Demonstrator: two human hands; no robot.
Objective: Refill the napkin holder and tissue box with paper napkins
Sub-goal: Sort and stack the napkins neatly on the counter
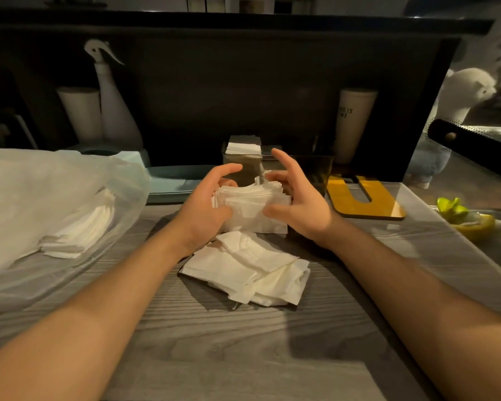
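Holding a stack of paper napkins [250,205] at frame centre: left hand [206,208] and right hand [298,204], grip curled round its ends. Loose napkins [249,270] lie below on the bench [243,342]. Napkin holder [242,157], filled, stands behind. Plastic bag [41,198] of napkins, left.

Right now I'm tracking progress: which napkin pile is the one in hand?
The squared stack between left hand and right hand; the loose pile lies on the table, another sits in the plastic bag.
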